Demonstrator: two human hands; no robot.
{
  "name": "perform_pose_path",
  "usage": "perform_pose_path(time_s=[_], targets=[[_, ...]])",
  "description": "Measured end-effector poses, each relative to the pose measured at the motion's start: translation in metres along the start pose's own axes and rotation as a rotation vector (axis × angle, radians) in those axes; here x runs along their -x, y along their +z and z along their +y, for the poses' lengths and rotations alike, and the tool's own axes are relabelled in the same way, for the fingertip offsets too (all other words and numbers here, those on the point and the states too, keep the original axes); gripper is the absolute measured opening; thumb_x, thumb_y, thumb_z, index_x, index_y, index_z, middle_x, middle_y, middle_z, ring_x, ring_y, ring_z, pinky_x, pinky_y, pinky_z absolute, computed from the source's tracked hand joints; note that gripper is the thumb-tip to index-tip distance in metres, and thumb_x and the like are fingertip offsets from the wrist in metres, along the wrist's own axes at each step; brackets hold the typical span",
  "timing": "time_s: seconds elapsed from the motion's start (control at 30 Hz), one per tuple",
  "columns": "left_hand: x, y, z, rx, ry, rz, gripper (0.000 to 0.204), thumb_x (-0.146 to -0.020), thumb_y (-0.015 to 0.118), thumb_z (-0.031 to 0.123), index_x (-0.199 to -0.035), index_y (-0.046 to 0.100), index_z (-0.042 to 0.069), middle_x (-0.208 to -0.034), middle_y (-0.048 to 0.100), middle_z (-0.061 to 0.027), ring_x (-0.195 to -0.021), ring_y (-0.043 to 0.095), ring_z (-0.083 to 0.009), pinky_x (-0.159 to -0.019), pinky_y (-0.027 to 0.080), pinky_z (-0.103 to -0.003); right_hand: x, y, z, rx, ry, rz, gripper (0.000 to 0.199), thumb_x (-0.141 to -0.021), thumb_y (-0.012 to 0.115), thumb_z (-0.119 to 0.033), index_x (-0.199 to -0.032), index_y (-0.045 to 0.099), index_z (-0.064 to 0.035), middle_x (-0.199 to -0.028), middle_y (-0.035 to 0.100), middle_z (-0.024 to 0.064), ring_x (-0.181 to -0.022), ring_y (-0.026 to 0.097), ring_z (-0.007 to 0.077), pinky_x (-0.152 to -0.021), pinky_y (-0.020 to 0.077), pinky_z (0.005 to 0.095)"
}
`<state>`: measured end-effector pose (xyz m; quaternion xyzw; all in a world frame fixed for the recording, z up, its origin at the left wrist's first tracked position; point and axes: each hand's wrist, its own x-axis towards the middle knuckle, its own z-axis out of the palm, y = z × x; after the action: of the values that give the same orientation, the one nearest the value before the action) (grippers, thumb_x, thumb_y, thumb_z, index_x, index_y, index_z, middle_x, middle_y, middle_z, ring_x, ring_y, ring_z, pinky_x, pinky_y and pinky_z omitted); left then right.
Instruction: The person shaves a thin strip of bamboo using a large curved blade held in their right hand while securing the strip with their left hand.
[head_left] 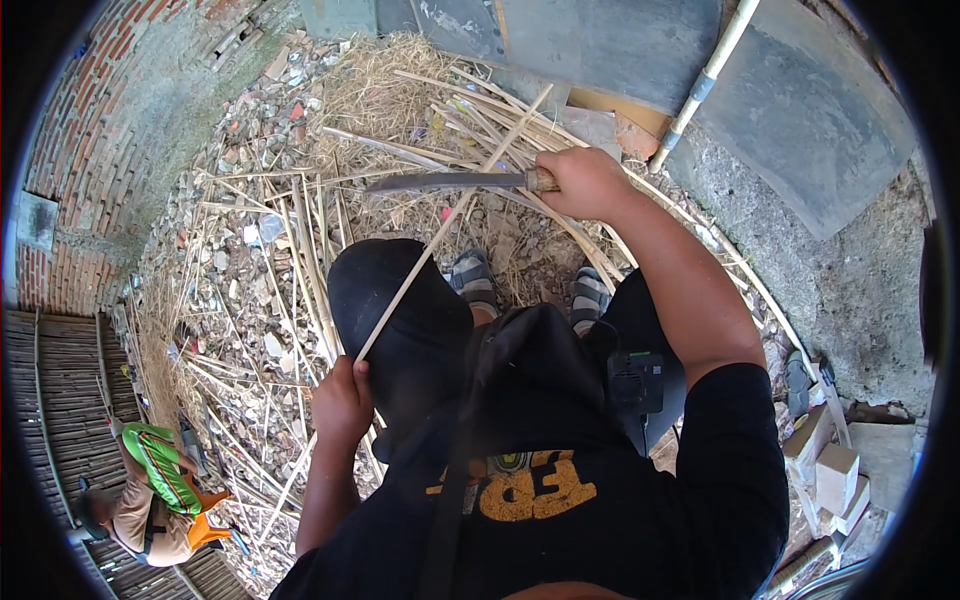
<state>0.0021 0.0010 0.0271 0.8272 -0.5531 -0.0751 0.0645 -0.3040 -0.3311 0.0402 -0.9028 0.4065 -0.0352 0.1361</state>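
Note:
My right hand (583, 183) is closed round the wooden handle of a machete (450, 181), its long dark blade pointing left. My left hand (341, 405) grips a thin pale bamboo strip (415, 267). The strip slants up and right across my left knee. Its far part crosses the blade in the picture; whether the two touch, I cannot tell. More split bamboo strips (310, 270) lie on the ground beyond my feet and to the left.
Rubble (262, 290) and dry straw (365, 95) cover the ground. Grey panels (610, 45) and a pole (705, 85) lean at the far right. Wood blocks (836, 475) lie at lower right. Another person (145, 500) sits at lower left by a bamboo screen (65, 380).

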Motion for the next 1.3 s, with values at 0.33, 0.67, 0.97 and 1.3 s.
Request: perform_pose_path(time_s=[0.33,0.67,0.97,1.3], targets=[[0.001,0.029,-0.002,-0.068,0.031,0.203,0.029,-0.103,0.053,0.031,-0.086,0.053,0.007,-0.067,0.062,-0.0204,-0.058,0.061,-0.0432,-0.05,0.045,-0.054,-0.014,0.031,-0.001,-0.096,-0.059,0.026,0.027,-0.074,0.073,-0.019,-0.099,0.066,-0.0095,-0.083,0.07,0.0166,-0.084,0.069,0.039,-0.073,0.054,0.0504],[0.005,0.035,-0.001,-0.071,0.023,0.248,0.029,-0.101,0.056,0.031,-0.085,0.052,0.008,-0.067,0.061,-0.0187,-0.058,0.062,-0.0417,-0.05,0.046,-0.053,-0.009,0.033,-0.03,-0.021,-0.023,0.017,0.027,-0.077,0.07,-0.018,-0.104,0.067,-0.0116,-0.085,0.071,0.0161,-0.085,0.07,0.0368,-0.073,0.0554,0.0497],[0.002,0.027,-0.004,-0.049,0.001,0.138,0.027,-0.101,0.055,0.03,-0.09,0.05,0.007,-0.068,0.062,-0.0217,-0.059,0.061,-0.0448,-0.052,0.046,-0.055,-0.009,0.043,-0.028,-0.04,-0.013,0.158,0.023,-0.079,0.069,-0.018,-0.1,0.064,-0.0108,-0.083,0.07,0.0168,-0.084,0.069,0.0373,-0.074,0.055,0.0509],[0.002,0.028,-0.006,-0.013,0.009,0.118,0.027,-0.102,0.054,0.03,-0.091,0.051,0.006,-0.069,0.063,-0.0222,-0.062,0.062,-0.046,-0.054,0.046,-0.057,-0.008,0.038,-0.031,0.041,-0.07,0.078,0.037,-0.079,0.068,-0.017,-0.116,0.066,-0.0126,-0.092,0.072,0.0155,-0.09,0.07,0.0349,-0.078,0.0565,0.0476]])
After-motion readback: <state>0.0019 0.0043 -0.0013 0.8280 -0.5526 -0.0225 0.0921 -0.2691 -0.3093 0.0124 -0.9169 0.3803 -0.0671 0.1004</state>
